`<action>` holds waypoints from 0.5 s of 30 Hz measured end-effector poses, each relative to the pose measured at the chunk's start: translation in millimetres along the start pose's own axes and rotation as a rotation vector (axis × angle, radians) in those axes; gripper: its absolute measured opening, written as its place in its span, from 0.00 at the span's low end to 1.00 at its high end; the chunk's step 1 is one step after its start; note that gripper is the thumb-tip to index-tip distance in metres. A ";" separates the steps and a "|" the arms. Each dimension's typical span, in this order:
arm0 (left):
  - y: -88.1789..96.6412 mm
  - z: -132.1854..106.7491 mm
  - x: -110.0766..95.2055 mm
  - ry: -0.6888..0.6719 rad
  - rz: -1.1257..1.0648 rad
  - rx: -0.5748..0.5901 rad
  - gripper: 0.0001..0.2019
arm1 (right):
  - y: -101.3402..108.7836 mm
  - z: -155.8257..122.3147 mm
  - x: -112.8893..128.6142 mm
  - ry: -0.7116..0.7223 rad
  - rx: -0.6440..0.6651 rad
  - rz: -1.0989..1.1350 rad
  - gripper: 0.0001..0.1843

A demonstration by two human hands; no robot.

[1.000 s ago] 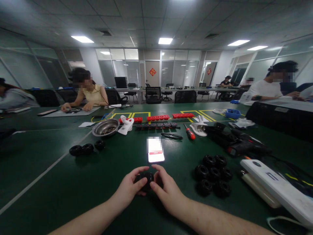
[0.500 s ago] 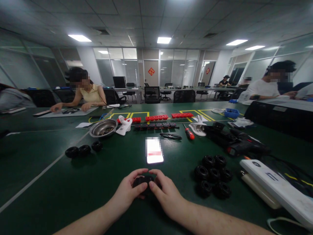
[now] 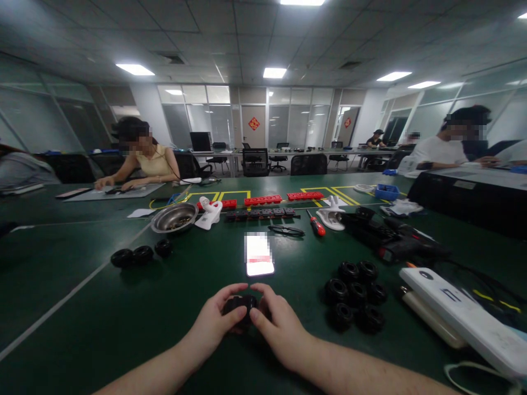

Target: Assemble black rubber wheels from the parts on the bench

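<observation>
A black, rounded piece [image 3: 242,303] sits between the left hand [image 3: 216,317] and the right hand [image 3: 280,323], held from both sides, its ends and underside largely covered. The exposed top is dark with a faint sheen. It seems to be a chunky wheel, though too much is hidden to be sure.

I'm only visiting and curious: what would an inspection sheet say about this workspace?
Surface: green table, items spread across it.
Job's things: black part, mostly hidden by the hands; clustered black wheels at right, three black wheels at left.
Clutter: lit phone, red screwdriver, metal bowl.
Fingers: left hand and right hand curl around the black part.
Cables: white coiled cord near the blue tray.
Surroundings: seated people, chairs, ceiling lights.
</observation>
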State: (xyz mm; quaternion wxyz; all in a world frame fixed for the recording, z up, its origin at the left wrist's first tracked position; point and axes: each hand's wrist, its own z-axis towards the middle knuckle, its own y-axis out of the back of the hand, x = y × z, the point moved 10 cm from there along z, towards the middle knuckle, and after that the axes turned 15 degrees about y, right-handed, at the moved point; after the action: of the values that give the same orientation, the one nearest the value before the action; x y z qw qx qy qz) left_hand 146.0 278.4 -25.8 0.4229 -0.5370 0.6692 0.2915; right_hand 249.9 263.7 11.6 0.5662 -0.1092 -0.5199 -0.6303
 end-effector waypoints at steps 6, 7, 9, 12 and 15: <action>-6.6 1.6 1.9 -0.015 0.044 0.078 0.29 | -4.1 1.4 -5.6 -0.035 0.009 0.102 0.14; -6.4 1.7 2.2 -0.013 0.047 0.078 0.28 | -4.0 1.6 -5.0 -0.033 0.010 0.101 0.14; -3.8 2.4 3.5 0.004 0.042 0.058 0.28 | -2.8 1.6 -2.9 -0.027 0.006 0.083 0.17; -0.4 3.2 5.2 0.041 0.017 0.032 0.28 | -0.6 0.4 1.1 -0.012 -0.016 0.060 0.23; 0.1 2.1 3.8 0.060 0.001 0.021 0.26 | 0.2 -1.5 3.6 -0.004 -0.035 0.066 0.28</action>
State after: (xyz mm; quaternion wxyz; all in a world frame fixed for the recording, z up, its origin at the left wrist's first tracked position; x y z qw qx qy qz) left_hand 146.2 278.4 -30.2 0.4080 -0.5406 0.6850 0.2684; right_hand 249.5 260.3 13.6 0.5836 -0.1373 -0.5058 -0.6203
